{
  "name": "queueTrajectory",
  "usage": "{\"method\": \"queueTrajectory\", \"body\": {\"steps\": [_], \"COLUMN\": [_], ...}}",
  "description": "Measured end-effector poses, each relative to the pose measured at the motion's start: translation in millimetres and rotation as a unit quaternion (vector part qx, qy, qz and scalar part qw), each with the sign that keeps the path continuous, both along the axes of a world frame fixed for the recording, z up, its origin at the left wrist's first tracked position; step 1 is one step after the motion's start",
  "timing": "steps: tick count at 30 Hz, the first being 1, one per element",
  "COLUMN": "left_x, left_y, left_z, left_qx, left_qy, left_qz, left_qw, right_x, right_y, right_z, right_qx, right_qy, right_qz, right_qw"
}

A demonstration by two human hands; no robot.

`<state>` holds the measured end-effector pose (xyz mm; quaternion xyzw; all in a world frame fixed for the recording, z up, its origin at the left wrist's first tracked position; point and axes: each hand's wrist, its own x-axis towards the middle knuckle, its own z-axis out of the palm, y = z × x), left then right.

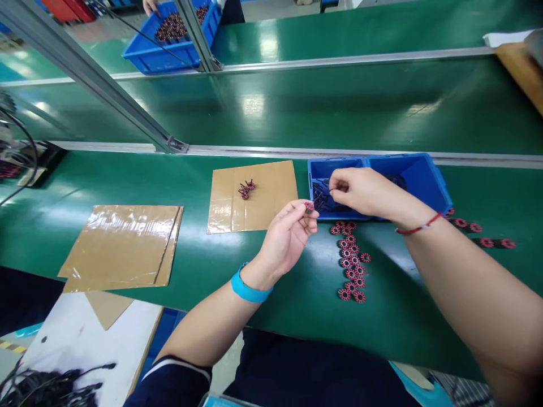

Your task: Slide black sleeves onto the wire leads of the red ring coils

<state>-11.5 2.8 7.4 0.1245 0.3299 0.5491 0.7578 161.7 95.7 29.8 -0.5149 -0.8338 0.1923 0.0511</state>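
Note:
Between the thumb and fingers of my left hand is a small red-and-black motor stator, held just left of the blue divided bin. My right hand reaches over the bin's left compartment, fingertips pinched together on a thin dark piece that barely shows. Many thin dark pieces lie in that compartment. Several red-rimmed stators stand in a cluster on the green table below the bin. A few stators with dark wires or legs rest on a cardboard sheet left of my hands.
Plastic-covered cardboard lies on the left of the table. More stators sit at the right. A metal post slants across the upper left. Beyond the rail, another person's hand touches a blue crate. Black cables lie lower left.

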Motion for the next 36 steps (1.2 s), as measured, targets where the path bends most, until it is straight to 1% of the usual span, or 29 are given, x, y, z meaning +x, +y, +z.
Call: {"method": "queueTrajectory", "body": {"steps": [2,4,6,11,15,17,19,22,23,24,27,29,31,33,36], "left_x": [1.9,4.5,7.5,13.3,14.5,14.4,14.4,14.9,15.2,15.6,16.9,17.6,18.0,18.0,17.4], "left_y": [-2.2,-5.4,-9.1,-15.1,-15.4,-16.4,-18.9,-24.5,-26.4,-28.2,-32.0,-33.5,-34.4,-34.9,-35.2], "left_z": [-2.1,-4.5,-7.0,-11.7,-12.0,-10.7,-8.6,-4.7,-3.6,-2.6,-0.6,0.3,0.9,1.1,0.5], "left_qx": [0.0,0.001,0.005,0.004,0.0,0.005,0.011,0.02,0.024,0.027,0.03,0.027,0.025,0.026,0.03], "left_qy": [0.003,0.009,0.018,0.049,0.062,0.061,0.056,0.052,0.052,0.052,0.052,0.053,0.053,0.05,0.044], "left_qz": [-0.011,-0.026,-0.043,-0.077,-0.078,-0.081,-0.094,-0.128,-0.14,-0.151,-0.174,-0.184,-0.191,-0.194,-0.196], "left_qw": [1.0,1.0,0.999,0.996,0.995,0.995,0.994,0.99,0.989,0.987,0.983,0.981,0.98,0.979,0.979], "right_x": [9.6,17.4,22.5,27.5,31.6,34.0,35.6,36.0,35.7,35.2,33.3,32.3,31.8,31.6,31.0], "right_y": [-1.4,-3.4,-5.6,-9.0,-11.9,-18.9,-31.8,-59.7,-69.7,-79.4,-103.5,-113.7,-119.4,-121.5,-120.8], "right_z": [0.2,-2.1,-4.7,-6.7,-2.7,1.0,5.0,9.4,10.3,10.8,11.0,9.9,8.4,6.9,5.5], "right_qx": [-0.018,-0.046,-0.059,-0.065,-0.065,-0.067,-0.101,-0.183,-0.196,-0.203,-0.195,-0.162,-0.119,-0.092,-0.085], "right_qy": [0.123,0.244,0.302,0.337,0.372,0.393,0.437,0.521,0.535,0.541,0.542,0.534,0.525,0.522,0.524], "right_qz": [-0.052,-0.094,-0.111,-0.127,-0.148,-0.158,-0.168,-0.176,-0.179,-0.184,-0.201,-0.211,-0.219,-0.22,-0.215], "right_qw": [0.991,0.964,0.945,0.93,0.914,0.903,0.878,0.815,0.802,0.796,0.793,0.802,0.813,0.819,0.82]}}
